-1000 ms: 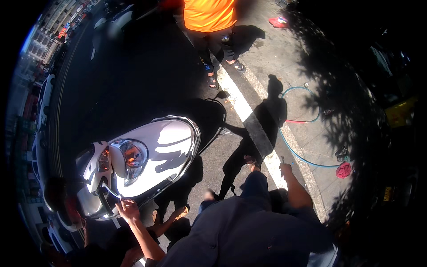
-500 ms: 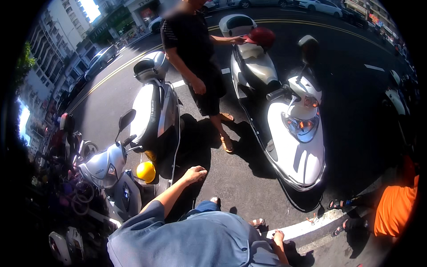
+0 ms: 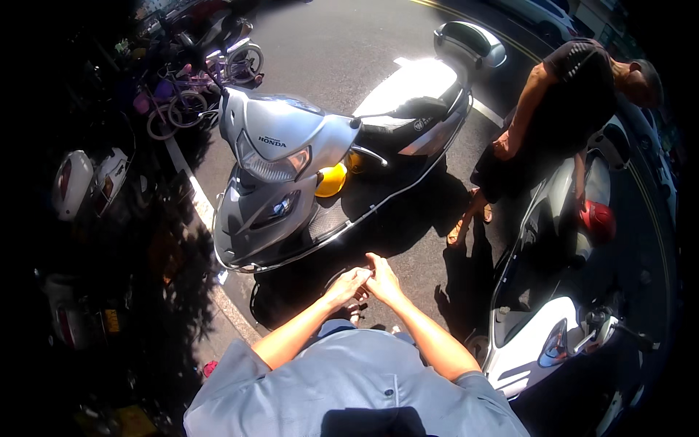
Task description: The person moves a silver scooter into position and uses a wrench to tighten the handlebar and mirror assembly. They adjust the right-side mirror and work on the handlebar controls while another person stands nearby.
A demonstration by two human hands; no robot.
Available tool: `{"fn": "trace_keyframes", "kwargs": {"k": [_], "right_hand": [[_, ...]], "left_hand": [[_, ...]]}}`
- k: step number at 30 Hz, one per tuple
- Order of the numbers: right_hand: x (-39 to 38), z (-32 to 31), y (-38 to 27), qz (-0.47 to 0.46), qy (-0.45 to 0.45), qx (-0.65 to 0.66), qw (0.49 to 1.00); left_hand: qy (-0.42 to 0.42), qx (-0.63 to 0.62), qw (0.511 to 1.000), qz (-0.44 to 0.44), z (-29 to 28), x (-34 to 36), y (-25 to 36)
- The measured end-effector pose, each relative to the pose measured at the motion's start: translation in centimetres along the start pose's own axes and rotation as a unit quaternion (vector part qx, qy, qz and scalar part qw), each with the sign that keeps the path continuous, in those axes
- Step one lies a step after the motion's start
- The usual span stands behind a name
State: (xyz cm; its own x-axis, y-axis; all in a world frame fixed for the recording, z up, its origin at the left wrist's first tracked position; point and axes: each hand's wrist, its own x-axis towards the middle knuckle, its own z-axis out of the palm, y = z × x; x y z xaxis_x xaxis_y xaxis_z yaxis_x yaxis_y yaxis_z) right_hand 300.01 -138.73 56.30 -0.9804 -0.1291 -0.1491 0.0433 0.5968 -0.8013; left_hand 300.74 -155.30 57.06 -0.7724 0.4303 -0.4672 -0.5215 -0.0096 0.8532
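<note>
My two hands meet in front of my body, just short of the near side of a silver scooter [image 3: 291, 197]. The fingers of my left hand [image 3: 347, 286] are bent inward against my right. My right hand [image 3: 383, 282] presses close to them, its thumb or a finger pointing up and away. Whatever lies between the fingers, if anything, is too small to make out. Neither hand touches the scooter. A yellow helmet [image 3: 331, 180] hangs behind the scooter's front shield, above its footboard.
At the right stands a white scooter [image 3: 535, 342], where a person in dark clothes [image 3: 575, 87] bends with a hand by a red helmet [image 3: 598, 223]. Small bicycles [image 3: 189, 102] stand at the far left, near a pale kerb line [image 3: 200, 197]. Other parked scooters [image 3: 73, 182] sit in shade.
My view has swung left toward the silver scooter. My hands, apart before, have come together in front of me. The person in dark clothes has bent down over the white scooter.
</note>
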Motion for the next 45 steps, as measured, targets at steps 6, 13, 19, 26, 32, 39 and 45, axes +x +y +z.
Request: {"fn": "trace_keyframes", "kwargs": {"k": [6, 13, 19, 26, 32, 39, 45], "right_hand": [[9.5, 3.8, -4.2, -0.056, -0.290, 0.102, 0.950], [19.0, 10.5, -19.1, -0.158, -0.385, 0.145, 0.898], [36.0, 10.7, -42.3, -0.460, 0.165, -0.043, 0.872], [40.1, 19.3, -49.5, -0.387, 0.385, -0.216, 0.810], [45.5, 22.1, -47.6, -0.340, 0.354, -0.259, 0.832], [52.5, 27.5, -51.1, -0.187, 0.529, -0.276, 0.780], [56.9, 26.2, -52.7, -0.042, 0.508, -0.331, 0.794]], "left_hand": [[0.255, 0.024, 0.965, 0.048, -7.2, -2.9, 1.0], [0.616, -0.363, 0.689, -0.120, -9.4, -25.3, -29.9], [0.671, -0.608, 0.426, 0.005, 10.0, -44.2, -45.6], [0.704, -0.551, 0.432, -0.118, -14.3, -45.1, -40.6], [0.666, -0.412, 0.613, -0.101, -46.4, -47.5, -33.7], [0.574, -0.216, 0.787, -0.064, -81.7, -36.5, -17.3], [0.380, -0.047, 0.924, -0.022, -99.6, -19.9, 2.4]]}}
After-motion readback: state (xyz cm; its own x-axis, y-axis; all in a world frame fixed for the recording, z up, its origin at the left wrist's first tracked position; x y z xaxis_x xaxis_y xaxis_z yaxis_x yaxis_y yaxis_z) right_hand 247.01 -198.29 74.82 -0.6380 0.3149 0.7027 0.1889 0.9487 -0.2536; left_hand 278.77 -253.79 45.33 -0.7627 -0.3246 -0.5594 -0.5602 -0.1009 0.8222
